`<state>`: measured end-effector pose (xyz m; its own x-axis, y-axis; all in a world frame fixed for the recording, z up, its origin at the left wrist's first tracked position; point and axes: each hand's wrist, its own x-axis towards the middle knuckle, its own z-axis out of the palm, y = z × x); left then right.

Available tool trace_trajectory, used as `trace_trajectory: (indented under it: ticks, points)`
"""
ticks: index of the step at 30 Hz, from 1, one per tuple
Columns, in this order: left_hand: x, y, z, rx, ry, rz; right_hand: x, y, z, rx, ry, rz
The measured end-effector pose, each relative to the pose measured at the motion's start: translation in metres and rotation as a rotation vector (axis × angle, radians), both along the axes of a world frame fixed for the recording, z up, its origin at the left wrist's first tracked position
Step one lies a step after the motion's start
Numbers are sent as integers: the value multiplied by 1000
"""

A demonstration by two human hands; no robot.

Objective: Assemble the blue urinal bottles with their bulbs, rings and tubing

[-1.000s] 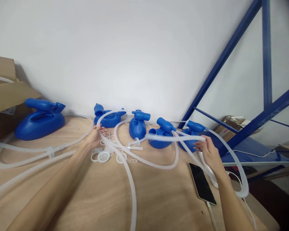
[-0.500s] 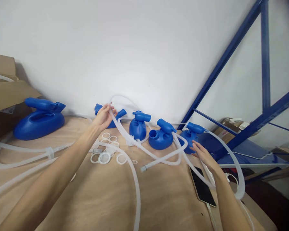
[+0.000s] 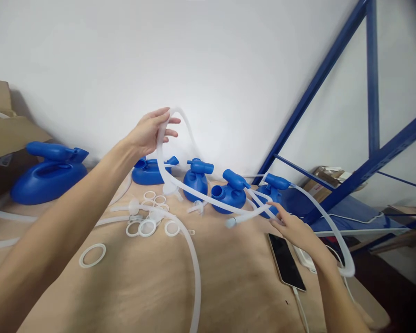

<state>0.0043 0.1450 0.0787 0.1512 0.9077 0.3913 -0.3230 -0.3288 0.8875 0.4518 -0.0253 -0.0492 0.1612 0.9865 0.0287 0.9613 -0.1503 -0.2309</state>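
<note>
My left hand (image 3: 152, 129) is raised in front of the wall, thumb and finger closed round a translucent white plastic tube (image 3: 161, 155) while its other fingers spread. From there one stretch arcs down behind the blue bottles; another sweeps right across their fronts. My right hand (image 3: 293, 229) pinches the tube at its bend, close to the rightmost blue bottle (image 3: 268, 196). A clear fitting (image 3: 230, 223) caps the tube's free end. Below my left hand stands a blue bottle (image 3: 149, 175); two more, a middle bottle (image 3: 196, 182) and an open-mouthed bottle (image 3: 229, 201), stand between my hands.
Several white rings (image 3: 147, 227) and clear fittings lie mid-table, with a single ring (image 3: 92, 255) nearer. At left are a large blue bottle (image 3: 48, 180) and a cardboard box (image 3: 10, 138). A phone (image 3: 286, 262) on a cable lies right, beside a blue metal rack (image 3: 372, 88).
My left hand has risen and moved right, lifting the tube. My right hand let go of the tube, then closed on it again at the bend. The capped end has come down and rightward.
</note>
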Motion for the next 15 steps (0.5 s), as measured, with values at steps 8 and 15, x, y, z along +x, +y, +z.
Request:
trace_trajectory:
  ticks: [8, 15]
  points:
    - [-26, -4, -21, -116, 406, 69, 11, 22, -13, 254, 125, -274]
    - [-59, 2, -24, -178, 666, 156, 31, 25, -10, 128, 434, -295]
